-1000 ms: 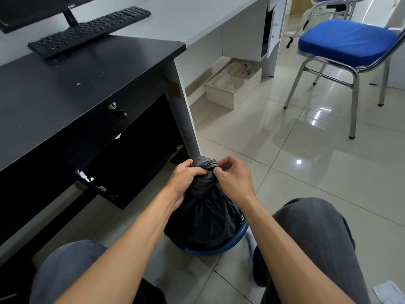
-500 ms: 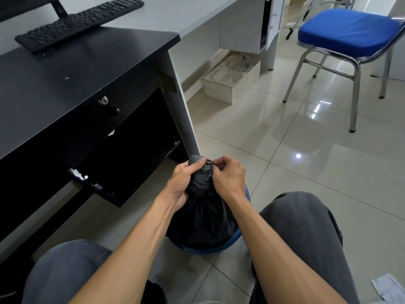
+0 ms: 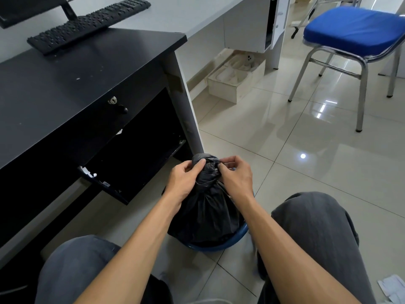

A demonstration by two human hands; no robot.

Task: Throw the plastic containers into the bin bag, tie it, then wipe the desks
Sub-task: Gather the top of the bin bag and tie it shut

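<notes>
A black bin bag (image 3: 205, 213) sits in a blue bin (image 3: 228, 243) on the floor between my knees. Its top is gathered into a twisted bunch. My left hand (image 3: 185, 181) grips the left side of that bunch, with the thumb on top. My right hand (image 3: 235, 175) pinches the right side of the bunch with its fingertips. The bag's contents are hidden. The black desk (image 3: 72, 84) stands to the left and the white desk (image 3: 175, 12) runs behind it.
A black keyboard (image 3: 87, 24) and a monitor foot (image 3: 70, 12) sit on the desks. A blue-seated metal chair (image 3: 355, 29) stands at the right. A white box (image 3: 232, 80) lies under the white desk. White paper (image 3: 394, 288) lies on the tiles at bottom right.
Both hands have shifted on the bag's gathered top, with the right fingers now pinching its side and the bunch wound tighter. The view has tilted slightly.
</notes>
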